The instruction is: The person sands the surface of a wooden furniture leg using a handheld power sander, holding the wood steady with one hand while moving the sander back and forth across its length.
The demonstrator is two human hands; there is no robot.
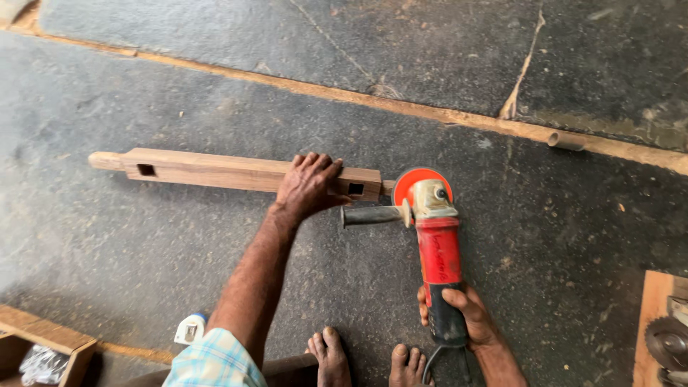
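Head view, looking down on a dark stone floor point(143, 272). Left hand point(308, 186) spread flat, pressing down on a long wooden post point(215, 170), near its right end, just beside a square hole point(356, 188). Right hand point(466, 312) clamped around the rear grip of a red grinder point(438, 258), lower right of the post. Orange disc point(423, 185) of the grinder touching the post's right end; black side handle point(373, 215) pointing left, just below the left hand. Hands well apart. Bare feet point(365, 358) at the bottom edge, between the two arms. Wooden box point(43, 347) at the bottom left corner.
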